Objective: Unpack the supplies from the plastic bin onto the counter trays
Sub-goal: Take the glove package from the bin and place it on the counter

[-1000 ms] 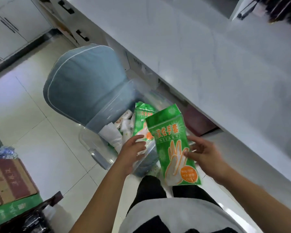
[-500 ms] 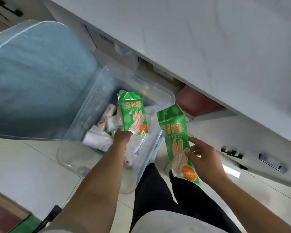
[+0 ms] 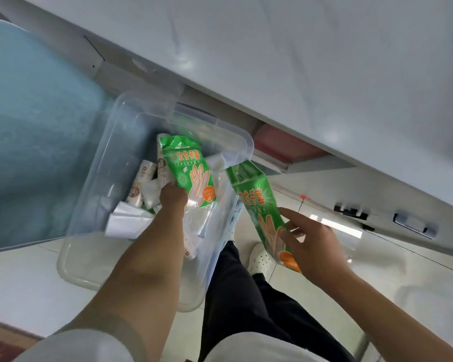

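A clear plastic bin (image 3: 131,113) stands on the floor below the white counter (image 3: 298,61). My left hand (image 3: 171,195) is down inside it, fingers closed on the lower edge of a green glove packet (image 3: 187,169) that stands upright. Around it lie white rolls (image 3: 141,182) and folded white packs (image 3: 127,222). To the right of the bin, my right hand (image 3: 309,246) holds a second green glove packet (image 3: 262,207) by its lower end, over the floor. No trays are in view.
A blue-grey cushioned seat (image 3: 37,131) presses against the bin's left side. Under the counter are a reddish box (image 3: 280,147) and drawer fronts with dark handles (image 3: 413,226). My dark trousers and a white shoe (image 3: 259,258) are just below the bin.
The view dropped closer over the bin. My left hand reached deeper and took hold of the packet inside; my right hand carried its packet lower and further right.
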### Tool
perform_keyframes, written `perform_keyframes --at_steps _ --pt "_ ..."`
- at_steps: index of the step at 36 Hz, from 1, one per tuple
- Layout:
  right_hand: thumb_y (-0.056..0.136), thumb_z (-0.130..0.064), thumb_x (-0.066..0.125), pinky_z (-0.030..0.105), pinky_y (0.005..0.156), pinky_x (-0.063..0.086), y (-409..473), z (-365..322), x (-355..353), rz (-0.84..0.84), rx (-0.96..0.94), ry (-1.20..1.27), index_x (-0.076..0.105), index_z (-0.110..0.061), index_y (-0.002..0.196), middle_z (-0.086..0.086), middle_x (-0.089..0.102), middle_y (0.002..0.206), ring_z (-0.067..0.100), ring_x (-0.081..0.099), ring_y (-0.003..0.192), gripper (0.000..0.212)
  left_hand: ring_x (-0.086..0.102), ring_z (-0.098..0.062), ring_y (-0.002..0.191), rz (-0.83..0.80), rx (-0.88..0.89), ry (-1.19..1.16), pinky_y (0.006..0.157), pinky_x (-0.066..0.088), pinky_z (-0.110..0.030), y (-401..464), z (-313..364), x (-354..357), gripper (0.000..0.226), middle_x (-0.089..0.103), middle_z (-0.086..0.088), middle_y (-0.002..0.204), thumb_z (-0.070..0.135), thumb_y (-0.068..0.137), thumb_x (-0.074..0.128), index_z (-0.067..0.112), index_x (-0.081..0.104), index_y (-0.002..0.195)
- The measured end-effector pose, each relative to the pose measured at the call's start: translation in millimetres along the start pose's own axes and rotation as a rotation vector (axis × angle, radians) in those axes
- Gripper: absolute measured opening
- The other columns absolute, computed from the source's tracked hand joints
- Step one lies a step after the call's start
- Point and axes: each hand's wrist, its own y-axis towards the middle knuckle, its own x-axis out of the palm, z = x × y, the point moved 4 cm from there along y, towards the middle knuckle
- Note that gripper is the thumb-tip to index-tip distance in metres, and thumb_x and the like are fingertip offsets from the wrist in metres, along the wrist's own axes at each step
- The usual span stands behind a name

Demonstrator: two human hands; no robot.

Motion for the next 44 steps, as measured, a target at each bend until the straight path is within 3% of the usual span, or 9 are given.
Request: perform_keyframes --at_steps 3,7,12,16,22,27,30,35,44 --pt "0.091 -0.017 0.064 0.008 0.062 0.043 -4 -4 -9 0.007 -0.057 -0.010 0.059 -0.056 0.120 -0.035 0.057 0.076 -0.019 0.059 0.071 0.049 0.061 -0.028 0.089 0.007 0.003 -0.057 0.074 0.048 -0.030 -6 -1 -2 0.027 0.071 -0.017 0.109 0.010 0.089 0.057 0.005 0.072 0.110" --pt "0.089 -0.014 0.065 0.024 0.070 0.054 -14 -9 -29 0.017 -0.109 -0.035 0.058 -0.060 0.114 -0.038 0.056 0.075 -0.016 0.057 0.071 0.053 0.067 -0.033 0.096 0.060 -0.023 -0.128 0.080 0.054 -0.032 -20 -4 -15 0.024 0.074 -0.016 0.104 0.013 0.086 0.063 0.007 0.076 0.106" --pt "0.089 -0.014 0.065 0.006 0.059 0.045 -31 -20 -68 0.061 -0.197 -0.009 0.046 -0.075 0.102 -0.033 0.061 0.077 -0.018 0.058 0.084 0.065 0.068 -0.034 0.096 0.124 -0.004 -0.222 0.081 0.054 -0.036 -58 -8 -36 0.019 0.076 -0.013 0.100 0.017 0.087 0.065 0.009 0.078 0.099" --pt "0.087 -0.013 0.069 0.024 0.069 0.051 -46 -29 -105 0.080 -0.260 0.003 0.060 -0.058 0.114 -0.030 0.062 0.076 -0.011 0.061 0.083 0.053 0.065 -0.034 0.096 0.167 -0.039 -0.282 0.078 0.049 -0.034 -93 -19 -55 0.025 0.074 -0.013 0.103 0.017 0.084 0.068 0.013 0.077 0.107" --pt "0.083 -0.013 0.075 0.030 0.070 0.058 -55 -35 -171 0.096 -0.373 0.174 0.060 -0.069 0.096 -0.013 0.071 0.080 0.005 0.069 0.077 0.059 0.065 -0.036 0.093 0.226 -0.009 -0.460 0.078 0.050 -0.036 -149 -33 -84 0.020 0.072 -0.016 0.090 0.017 0.082 0.069 0.009 0.076 0.099" --pt "0.070 -0.017 0.081 0.031 0.063 0.056 -46 -41 -225 0.079 -0.428 0.431 0.073 -0.051 0.097 0.001 0.073 0.077 0.023 0.066 0.069 0.045 0.067 -0.031 0.097 0.275 -0.020 -0.967 0.093 0.054 -0.046 -210 -25 -97 0.033 0.073 -0.017 0.107 -0.003 0.082 0.068 0.003 0.071 0.115" --pt "0.067 -0.014 0.080 0.050 0.074 0.055 -19 -46 -254 0.029 -0.401 0.546 0.076 -0.038 0.099 0.007 0.073 0.079 0.032 0.067 0.075 0.040 0.069 -0.025 0.087 0.323 0.043 -1.089 0.085 0.058 -0.043 -251 -15 -106 0.032 0.075 -0.008 0.097 -0.004 0.082 0.069 0.011 0.074 0.110" --pt "0.081 0.001 0.071 0.054 0.090 0.054 52 -40 -288 -0.061 -0.229 0.597 0.065 -0.014 0.123 0.020 0.073 0.102 0.031 0.069 0.086 0.044 0.070 -0.016 0.077 0.354 0.191 -1.200 0.060 0.059 -0.028 -300 0 -118 0.029 0.076 -0.004 0.097 0.002 0.084 0.071 0.022 0.074 0.105" --pt "0.078 0.012 0.069 0.053 0.083 0.055 123 6 -307 0.012 0.006 0.381 0.059 -0.003 0.125 0.024 0.064 0.104 0.033 0.061 0.085 0.051 0.075 -0.022 0.092 0.150 0.431 -1.165 0.067 0.059 -0.032 -375 47 -104 0.036 0.076 -0.003 0.110 0.018 0.077 0.077 0.028 0.075 0.112"
